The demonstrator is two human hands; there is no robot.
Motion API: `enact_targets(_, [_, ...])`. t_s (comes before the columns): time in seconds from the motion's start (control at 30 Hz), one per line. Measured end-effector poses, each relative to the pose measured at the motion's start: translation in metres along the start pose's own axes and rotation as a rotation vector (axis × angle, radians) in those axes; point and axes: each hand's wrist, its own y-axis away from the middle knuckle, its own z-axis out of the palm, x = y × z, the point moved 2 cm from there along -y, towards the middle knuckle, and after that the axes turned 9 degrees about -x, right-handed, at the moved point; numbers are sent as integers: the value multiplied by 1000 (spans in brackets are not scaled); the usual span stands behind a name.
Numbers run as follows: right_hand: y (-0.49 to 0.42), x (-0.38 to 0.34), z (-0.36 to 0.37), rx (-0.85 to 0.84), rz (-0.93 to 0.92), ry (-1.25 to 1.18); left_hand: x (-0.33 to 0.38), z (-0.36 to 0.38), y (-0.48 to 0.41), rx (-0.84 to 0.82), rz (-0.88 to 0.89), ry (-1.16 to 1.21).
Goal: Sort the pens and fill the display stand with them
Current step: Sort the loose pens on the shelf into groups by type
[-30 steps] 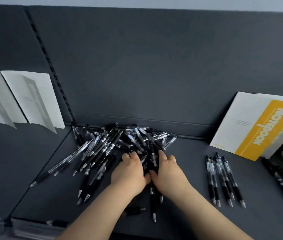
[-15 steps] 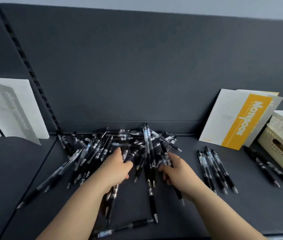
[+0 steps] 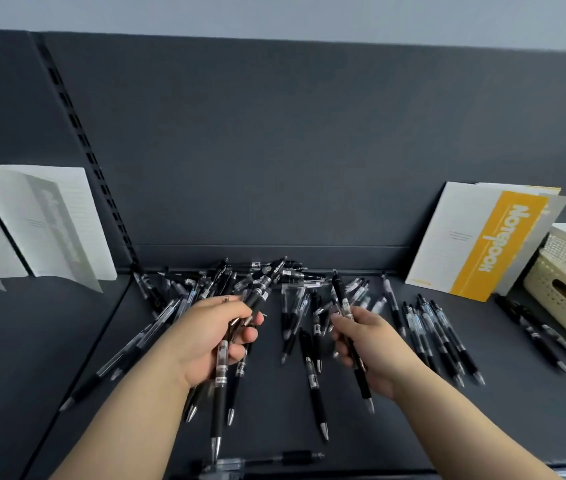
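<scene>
A loose pile of black pens [image 3: 295,289] lies on the dark shelf [image 3: 395,420] against the back panel. My left hand [image 3: 212,341] grips a bunch of several pens [image 3: 221,382], tips pointing toward me, raised over the pile's left part. My right hand [image 3: 368,344] holds a single black pen [image 3: 343,299] whose tip points toward me. A neat row of several pens [image 3: 440,337] lies to the right of the pile. Two or three more pens [image 3: 534,334] rest farther right. No display stand can be made out.
A white and yellow notebook [image 3: 475,244] leans on the back panel at right, beside a cream perforated basket [image 3: 565,299]. White booklets [image 3: 42,223] lean on the neighbouring shelf at left. One pen [image 3: 274,459] lies crosswise at the shelf's front edge.
Both hands were pressed down in the pile; now they have lifted apart, the left with a bunch of pens, the right with one. The pile is more spread out.
</scene>
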Motion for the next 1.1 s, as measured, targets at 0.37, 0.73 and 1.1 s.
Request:
enact_targets(0.37, [5,-20,26,-68,-76,-223,-18,40,8,-234,-8,-217])
enact_targets(0.73, [11,-32,-11,7,-149,-365,-22,74,-4,-189,33,-224])
enact_targets(1.1, [45,-28,-85,-88,-117,95,-31,126,-28,-116,64,-42])
